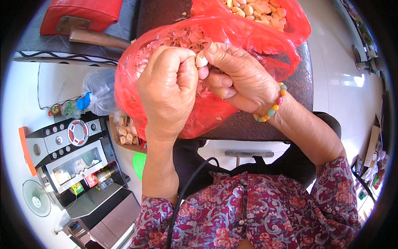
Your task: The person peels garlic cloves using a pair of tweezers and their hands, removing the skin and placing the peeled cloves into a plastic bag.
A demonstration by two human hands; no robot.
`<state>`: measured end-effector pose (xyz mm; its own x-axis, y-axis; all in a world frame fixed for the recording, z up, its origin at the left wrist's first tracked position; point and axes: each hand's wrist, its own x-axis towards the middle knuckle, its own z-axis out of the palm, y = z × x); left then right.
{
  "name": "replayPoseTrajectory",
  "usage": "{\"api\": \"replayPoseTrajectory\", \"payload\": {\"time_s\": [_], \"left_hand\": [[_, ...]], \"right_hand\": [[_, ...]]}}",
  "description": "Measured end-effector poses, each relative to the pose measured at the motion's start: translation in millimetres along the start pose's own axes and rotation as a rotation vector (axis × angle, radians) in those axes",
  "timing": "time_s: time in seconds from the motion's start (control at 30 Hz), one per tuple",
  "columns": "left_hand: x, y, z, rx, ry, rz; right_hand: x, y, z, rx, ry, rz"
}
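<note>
Between my fingertips is a small white garlic clove [201, 61], with some skin at its top. My left hand [168, 90] is curled, thumb and forefinger pinching the clove from the left. From the other side my right hand [239, 74], with a beaded bracelet at the wrist, grips it too. Both hands are above an open red plastic bag [205, 123] that holds a heap of loose garlic skins [183, 39]. Farther off, peeled garlic cloves [248, 11] fill a second red plastic bag [298, 23]. A thin dark line shows by my right forefinger; I cannot tell what it is.
The bags rest on a brown textured leather-like surface [261, 130]. On the left are a red cushioned piece [84, 15], a clear plastic bag with a blue cap [101, 90], a cardboard box [126, 132], a green plastic basket [139, 163] and a cabinet [77, 168]. A black cable [186, 190] crosses my lap.
</note>
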<state>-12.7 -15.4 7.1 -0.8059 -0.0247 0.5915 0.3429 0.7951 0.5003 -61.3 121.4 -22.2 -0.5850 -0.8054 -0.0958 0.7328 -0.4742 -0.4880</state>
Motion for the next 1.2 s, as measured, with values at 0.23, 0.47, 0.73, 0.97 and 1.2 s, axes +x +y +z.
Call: {"api": "replayPoseTrajectory", "payload": {"time_s": [0.23, 0.47, 0.73, 0.97, 1.2], "left_hand": [[-0.2, 13.6, -5.9, -0.345, 0.018, -0.289], [1.6, 6.3, -5.7, -0.220, 0.044, -0.024], [1.2, 4.8, -8.7, -0.290, 0.083, -0.105], [1.8, 5.5, -6.6, -0.135, 0.044, -0.007], [4.8, 9.1, -9.4, -0.022, 0.055, 0.087]], "right_hand": [[-1.1, -2.2, -0.5, 0.105, -0.129, 0.055], [0.6, -1.5, -3.3, 0.062, -0.126, 0.002], [0.9, -2.7, -0.9, 0.020, -0.128, -0.021], [0.8, -4.2, 5.9, -0.020, 0.003, -0.120], [1.2, -4.4, 1.4, 0.015, 0.003, -0.082]]}}
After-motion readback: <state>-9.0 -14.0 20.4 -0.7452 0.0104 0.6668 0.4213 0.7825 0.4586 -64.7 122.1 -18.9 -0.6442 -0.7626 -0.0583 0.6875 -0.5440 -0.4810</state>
